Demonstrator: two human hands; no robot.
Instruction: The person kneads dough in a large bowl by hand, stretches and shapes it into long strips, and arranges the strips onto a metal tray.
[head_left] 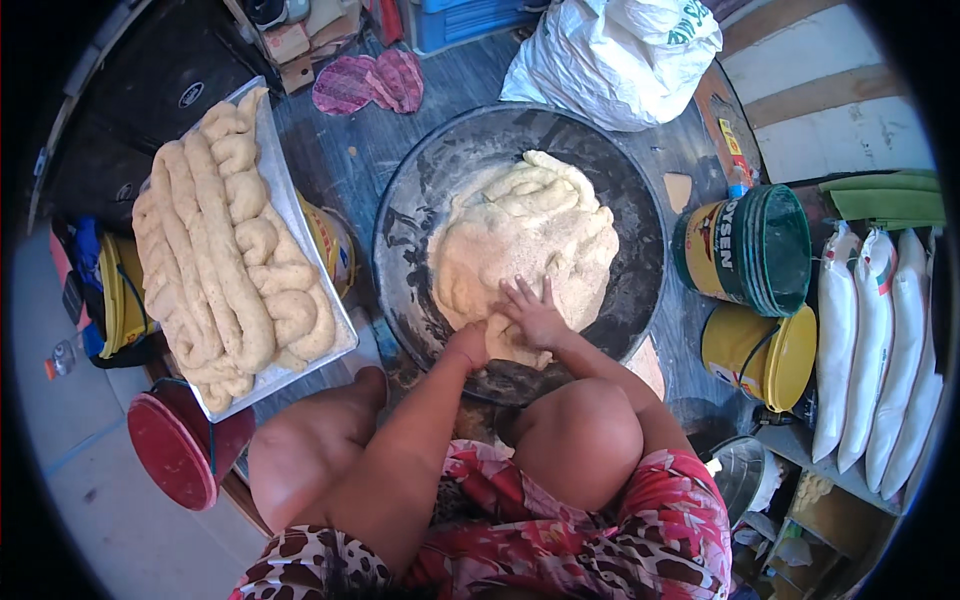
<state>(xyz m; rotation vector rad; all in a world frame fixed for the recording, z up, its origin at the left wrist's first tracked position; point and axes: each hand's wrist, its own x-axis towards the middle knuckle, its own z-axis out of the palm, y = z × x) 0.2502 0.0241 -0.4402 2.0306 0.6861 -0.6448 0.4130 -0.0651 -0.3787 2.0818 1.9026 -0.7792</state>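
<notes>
A big mound of pale, flour-dusted dough (520, 230) lies in a wide dark round basin (400, 260) at the centre. My right hand (530, 312) rests on the lower part of the mound with its fingers spread. Just left of it, my left hand (472, 342) has its fingers curled into the dough's near edge, their tips hidden. To the left, a metal tray (342, 335) carries several long ropes and coils of similar dough (220, 250).
Buckets stand around me: red (170, 440), yellow (760, 355), green (785, 250). A white sack (610, 60) and purple cloth (365, 82) lie beyond the basin. Several long white packages (865, 350) line the right side, below folded green material (885, 200).
</notes>
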